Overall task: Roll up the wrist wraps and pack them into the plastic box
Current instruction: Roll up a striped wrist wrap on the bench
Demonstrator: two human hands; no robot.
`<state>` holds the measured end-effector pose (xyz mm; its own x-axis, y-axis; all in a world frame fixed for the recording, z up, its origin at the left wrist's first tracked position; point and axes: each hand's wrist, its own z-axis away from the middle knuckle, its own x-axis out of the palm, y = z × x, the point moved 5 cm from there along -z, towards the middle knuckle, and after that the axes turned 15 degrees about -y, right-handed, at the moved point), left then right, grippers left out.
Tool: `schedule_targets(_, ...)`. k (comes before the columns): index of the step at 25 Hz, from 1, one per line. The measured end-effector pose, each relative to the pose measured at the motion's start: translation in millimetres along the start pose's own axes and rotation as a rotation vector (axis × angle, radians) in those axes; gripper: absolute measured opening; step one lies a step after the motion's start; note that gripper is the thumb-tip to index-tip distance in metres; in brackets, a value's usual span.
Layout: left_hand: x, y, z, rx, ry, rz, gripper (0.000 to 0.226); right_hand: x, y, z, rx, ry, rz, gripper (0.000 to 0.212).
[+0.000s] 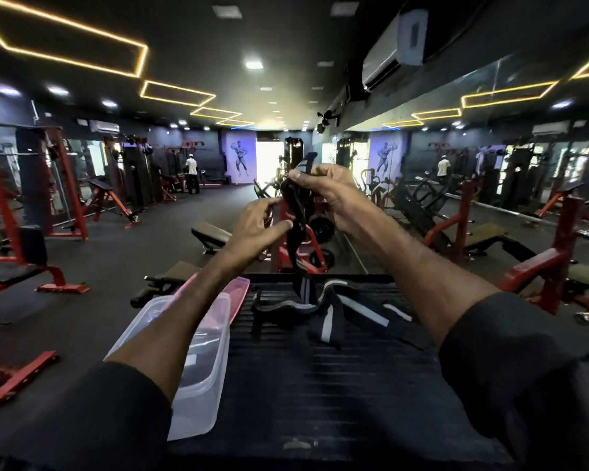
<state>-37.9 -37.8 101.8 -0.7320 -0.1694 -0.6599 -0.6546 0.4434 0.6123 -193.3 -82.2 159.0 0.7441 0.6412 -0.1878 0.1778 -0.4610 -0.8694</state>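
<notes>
A gym floor with red racks [65, 185] and benches [211, 234] stretches beyond a black ribbed desk [303, 385] in the foreground. At the desk's left edge stands the clear box [198, 385], open at the top; its see-through bottom shows, though the left forearm crosses above it and hides part of the inside. Its pink lid [240, 290] lies off the box, just behind its far end. On the far half of the desk, right of the box and apart from it, a loose heap of black wraps [337, 311] with pale stripes lies unrolled. One more black wrap [295, 212] is held up in the air above the heap and hangs down to it, its lower end meeting the pile. The right hand [323, 188] is highest, its thumb and curled fingers [320, 173] pinching the top of that wrap, where the cloth is bunched. The left hand [252, 226] is lower and to the left, its thumb and forefinger stretched out fairly straight, their tips touching the hanging strip without closing round it. Both sleeves are dark.
</notes>
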Motion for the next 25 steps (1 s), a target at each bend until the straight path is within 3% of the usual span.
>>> schedule_targets(2,-6.3,14.1,-15.7,0.010,-0.026,0.151,0.062,1.6,-30.6,-2.1,-0.054,0.000,0.010,0.015)
schedule_targets(5,2.6,40.3,-28.5,0.082,-0.101,0.245,0.043,4.3,-57.9,-0.5,-0.145,0.040,0.040,0.023)
schedule_targets(9,16.6,51.9,-40.3,0.135,0.040,0.253,0.020,6.2,-70.3,0.6,-0.203,0.073,-0.048,0.023)
schedule_targets(14,18.0,36.1,-44.9,0.124,0.211,0.357,0.022,1.4,-78.3,4.5,-0.226,0.077,-0.033,0.032)
schedule_targets(16,23.3,29.1,-43.8,0.126,0.159,0.443,0.025,-5.8,-74.7,8.8,-0.186,0.106,-0.036,0.029)
schedule_targets(21,45.2,32.2,-27.9,0.102,-0.025,0.556,0.008,-33.1,-42.6,18.7,0.082,0.133,0.052,0.018)
schedule_targets(25,66.3,21.5,-13.6,0.042,-0.080,0.695,0.014,-48.3,2.6,32.0,0.240,0.120,0.146,0.013)
